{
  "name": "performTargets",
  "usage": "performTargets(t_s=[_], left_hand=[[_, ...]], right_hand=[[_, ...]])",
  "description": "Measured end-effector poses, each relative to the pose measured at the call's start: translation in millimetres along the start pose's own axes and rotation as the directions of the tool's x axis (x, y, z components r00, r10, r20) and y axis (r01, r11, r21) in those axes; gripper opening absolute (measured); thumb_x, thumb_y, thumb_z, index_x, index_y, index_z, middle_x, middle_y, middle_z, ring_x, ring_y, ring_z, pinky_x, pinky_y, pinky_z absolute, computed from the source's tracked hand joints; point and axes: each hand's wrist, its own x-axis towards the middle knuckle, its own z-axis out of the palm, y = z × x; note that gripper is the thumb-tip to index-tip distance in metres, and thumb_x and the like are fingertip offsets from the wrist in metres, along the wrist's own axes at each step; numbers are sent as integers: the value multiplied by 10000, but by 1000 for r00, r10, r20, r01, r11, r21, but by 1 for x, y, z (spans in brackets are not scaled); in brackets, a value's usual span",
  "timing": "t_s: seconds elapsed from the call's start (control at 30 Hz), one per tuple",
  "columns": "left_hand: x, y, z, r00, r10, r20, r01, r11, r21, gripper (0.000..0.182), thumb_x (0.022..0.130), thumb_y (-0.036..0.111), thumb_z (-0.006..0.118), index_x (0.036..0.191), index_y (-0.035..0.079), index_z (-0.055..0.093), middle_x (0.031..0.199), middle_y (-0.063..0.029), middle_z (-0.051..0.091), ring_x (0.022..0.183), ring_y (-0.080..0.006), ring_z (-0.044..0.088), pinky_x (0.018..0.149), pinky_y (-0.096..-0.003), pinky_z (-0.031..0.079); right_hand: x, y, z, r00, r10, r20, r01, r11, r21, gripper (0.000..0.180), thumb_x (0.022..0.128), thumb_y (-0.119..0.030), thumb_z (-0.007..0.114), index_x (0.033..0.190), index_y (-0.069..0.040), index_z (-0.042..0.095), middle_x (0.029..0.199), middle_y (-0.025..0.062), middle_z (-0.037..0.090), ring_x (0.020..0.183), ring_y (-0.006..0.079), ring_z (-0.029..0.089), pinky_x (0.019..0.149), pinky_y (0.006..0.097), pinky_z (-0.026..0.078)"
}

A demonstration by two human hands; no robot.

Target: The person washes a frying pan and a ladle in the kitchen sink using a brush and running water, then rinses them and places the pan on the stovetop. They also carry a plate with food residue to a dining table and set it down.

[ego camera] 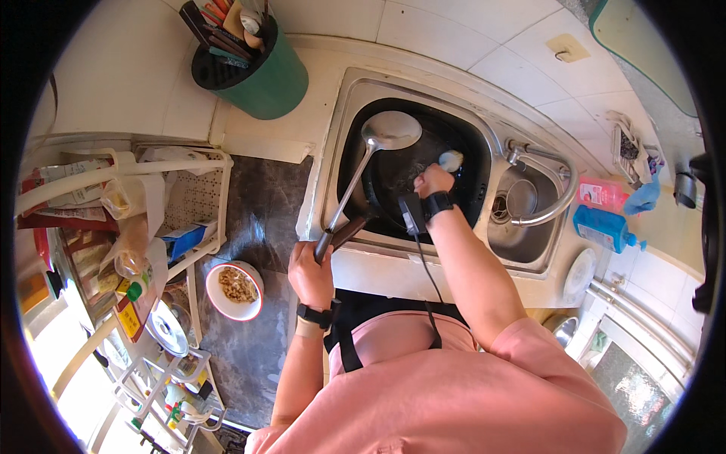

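Note:
My left hand (311, 275) is closed around the dark handle end of a metal ladle (391, 130). The ladle's bowl hangs over the left sink basin. Beside its shaft, the brown handle (350, 232) of a dark wok (397, 176) runs back to my left fingers; whether they grip it too is unclear. The wok lies in the basin. Inside it is my right hand (435, 180), fingers curled, near the wok's surface. A small whitish object (451, 160) shows just beyond the knuckles. What the right fingers hold is hidden.
A curved faucet (558, 210) arches over the small right basin (530, 238). Blue (601, 227) and pink bottles (598, 194) stand right of it. A green utensil holder (261, 79) is at the back left. A bowl of brown food (249, 306) sits left, near a loaded rack (187, 170).

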Motion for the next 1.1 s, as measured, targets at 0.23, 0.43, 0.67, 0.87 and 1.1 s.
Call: performTargets(t_s=[0.23, 0.43, 0.67, 0.87, 1.1], left_hand=[[-1, -3, 3, 1000, -2, -11, 2, 999, -33, 213, 837, 140, 781, 883, -14, 642, 911, -159, 632, 820, -397, 630, 731, -441, 505], [1, -1, 2, 1000, 13, -26, -14, 1000, -24, 211, 827, 148, 782, 910, -6, 663, 911, -161, 646, 839, -400, 632, 740, -442, 508], [-2, -4, 3, 999, -16, -31, 15, 999, -45, 204, 806, 136, 794, 888, -4, 671, 907, -162, 650, 827, -399, 635, 728, -441, 508], [0, -3, 2, 999, -10, -36, 9, 999, -48, 199, 795, 109, 798, 898, -5, 672, 908, -155, 648, 825, -392, 633, 735, -435, 506], [0, 0, 2, 999, 14, -42, -16, 998, -54, 178, 816, 76, 785, 898, -15, 656, 888, -148, 635, 800, -372, 620, 727, -418, 494]], right_hand=[[-12, -3, 5, 997, 76, 7, -76, 988, 135, 107, 907, -173, 621, 947, -84, 576, 642, 75, 549, 485, 243, 526, 427, 356, 394], [15, -13, -17, 876, 80, 475, -207, 953, 222, 83, 961, -189, 594, 938, -138, 532, 619, 48, 462, 417, 196, 427, 363, 332, 290], [34, -68, -33, 908, -350, 232, 399, 892, -214, 189, 908, -161, 698, 1026, -71, 581, 679, 53, 546, 463, 170, 485, 390, 326, 358], [32, -89, -32, 423, -874, 238, 878, 330, -346, 256, 814, -188, 812, 992, -21, 732, 874, 124, 744, 769, 219, 700, 758, 342, 545], [29, -91, -51, 488, -711, 506, 608, -138, -781, 417, 815, -419, 719, 946, -24, 687, 895, 235, 719, 867, 426, 694, 769, 502, 561]])
